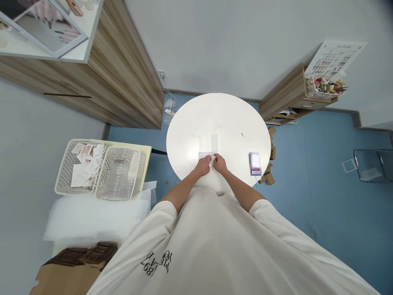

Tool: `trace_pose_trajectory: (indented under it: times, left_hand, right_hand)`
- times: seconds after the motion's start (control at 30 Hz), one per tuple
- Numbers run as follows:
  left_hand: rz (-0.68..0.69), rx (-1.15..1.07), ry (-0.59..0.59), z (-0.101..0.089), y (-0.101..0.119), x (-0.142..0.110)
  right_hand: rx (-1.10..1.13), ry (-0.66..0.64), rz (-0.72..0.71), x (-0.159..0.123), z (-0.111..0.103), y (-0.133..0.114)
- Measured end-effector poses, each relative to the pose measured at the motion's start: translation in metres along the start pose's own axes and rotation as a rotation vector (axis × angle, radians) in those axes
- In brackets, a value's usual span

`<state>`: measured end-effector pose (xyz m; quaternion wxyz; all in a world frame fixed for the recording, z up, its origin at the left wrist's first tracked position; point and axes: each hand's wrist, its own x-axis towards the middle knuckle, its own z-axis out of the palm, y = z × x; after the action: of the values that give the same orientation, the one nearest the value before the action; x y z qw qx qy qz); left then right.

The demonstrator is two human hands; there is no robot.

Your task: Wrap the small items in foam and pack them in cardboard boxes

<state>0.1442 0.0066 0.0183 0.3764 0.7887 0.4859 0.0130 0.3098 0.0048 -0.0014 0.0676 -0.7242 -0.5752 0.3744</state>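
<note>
Both my hands work close together at the near side of a round white table. A thin, pale, see-through sheet lies flat at my fingertips, its outline faint against the white top. My left hand is closed, thumb and fingers pinching at the sheet's near edge. Just to its right, my right hand is also closed, its fingertips at the sheet's right end. Beyond the hands, a narrow translucent strip extends away from me; whether it joins the sheet I cannot tell.
A phone-like device, blurred out, lies at the table's right. A small dark object is on the tabletop. White baskets with cards and clear plastic pieces stand left. Cardboard pieces lie on the floor at right.
</note>
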Motion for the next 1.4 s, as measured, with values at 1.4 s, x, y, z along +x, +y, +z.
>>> trace_pose_trajectory:
  times: [1.4]
  left_hand:
    - [-0.520,-0.565,0.100,0.016,-0.005,0.057]
  right_hand:
    - [-0.072,-0.142,-0.062,0.014,0.000,0.012]
